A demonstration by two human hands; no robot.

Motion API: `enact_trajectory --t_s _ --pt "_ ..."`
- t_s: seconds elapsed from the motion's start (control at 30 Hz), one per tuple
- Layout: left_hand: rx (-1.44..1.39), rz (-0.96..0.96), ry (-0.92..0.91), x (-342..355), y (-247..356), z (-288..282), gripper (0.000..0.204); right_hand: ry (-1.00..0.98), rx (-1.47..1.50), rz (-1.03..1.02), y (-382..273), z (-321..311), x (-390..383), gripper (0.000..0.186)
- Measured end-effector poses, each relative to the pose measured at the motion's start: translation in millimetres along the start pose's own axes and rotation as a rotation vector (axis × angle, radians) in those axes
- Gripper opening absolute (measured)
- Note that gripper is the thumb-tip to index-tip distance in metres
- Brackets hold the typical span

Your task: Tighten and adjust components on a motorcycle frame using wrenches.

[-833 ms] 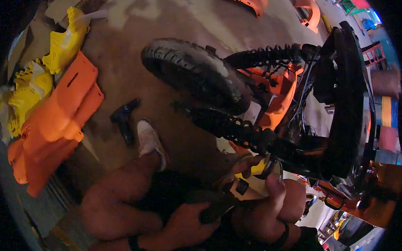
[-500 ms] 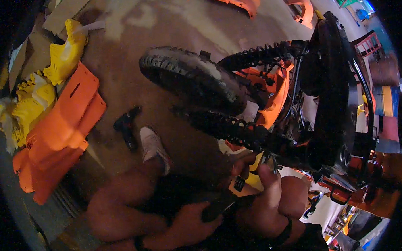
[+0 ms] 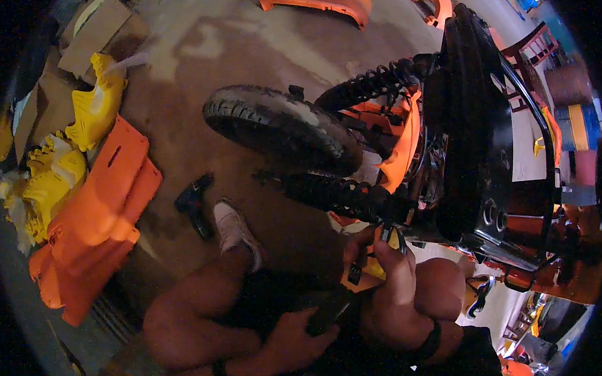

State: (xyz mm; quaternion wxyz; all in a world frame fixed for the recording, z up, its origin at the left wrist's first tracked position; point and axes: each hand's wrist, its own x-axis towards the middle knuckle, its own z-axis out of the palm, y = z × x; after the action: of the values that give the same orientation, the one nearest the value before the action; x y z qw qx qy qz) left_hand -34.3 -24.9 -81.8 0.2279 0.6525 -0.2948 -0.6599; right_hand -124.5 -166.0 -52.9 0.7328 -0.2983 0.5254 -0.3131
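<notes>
In my left hand (image 3: 296,340) is the dark, rounded end of what looks like a handle (image 3: 329,316). An orange-and-yellow tool (image 3: 358,277) lies in line with that handle; dimness hides whether they join. My right hand (image 3: 395,272) is closed beside the tool, thumb raised, pinching a small metal piece (image 3: 387,233). That piece sits against the end of the nearer black coil-spring shock absorber (image 3: 344,196). The shock absorber belongs to a vehicle lying on its side, with a black frame (image 3: 475,135) and a dirty wheel (image 3: 279,119).
On the floor to the left lie orange plastic panels (image 3: 106,215) and yellow plastic parts (image 3: 96,105). A black drill-shaped tool (image 3: 195,205) rests beside my shoe (image 3: 235,227). Another orange panel (image 3: 321,5) lies at the far side. Cardboard (image 3: 97,39) is piled at the far left.
The view has shifted, so the vehicle sits slightly further left and the floor things lower. Both hands keep nearly the same grip at the shock absorber's end.
</notes>
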Motion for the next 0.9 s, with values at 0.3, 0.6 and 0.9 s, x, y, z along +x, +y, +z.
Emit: enact_trajectory --t_s 0.3,0.6,0.9 --pt "-0.011 -0.029 0.014 -2.4 1.8 5.0 0.036 0.002 -0.056 -0.021 -1.0 -1.0 0.8 0.037" --pt "-0.02 -0.025 0.035 -2.2 0.6 11.9 0.032 -0.001 -0.057 0.027 -7.4 -0.2 -0.9 0.036" --pt "-0.015 -0.022 0.006 -6.0 -4.2 13.5 0.035 -0.037 -0.106 0.033 2.6 -7.7 -13.5 0.033"
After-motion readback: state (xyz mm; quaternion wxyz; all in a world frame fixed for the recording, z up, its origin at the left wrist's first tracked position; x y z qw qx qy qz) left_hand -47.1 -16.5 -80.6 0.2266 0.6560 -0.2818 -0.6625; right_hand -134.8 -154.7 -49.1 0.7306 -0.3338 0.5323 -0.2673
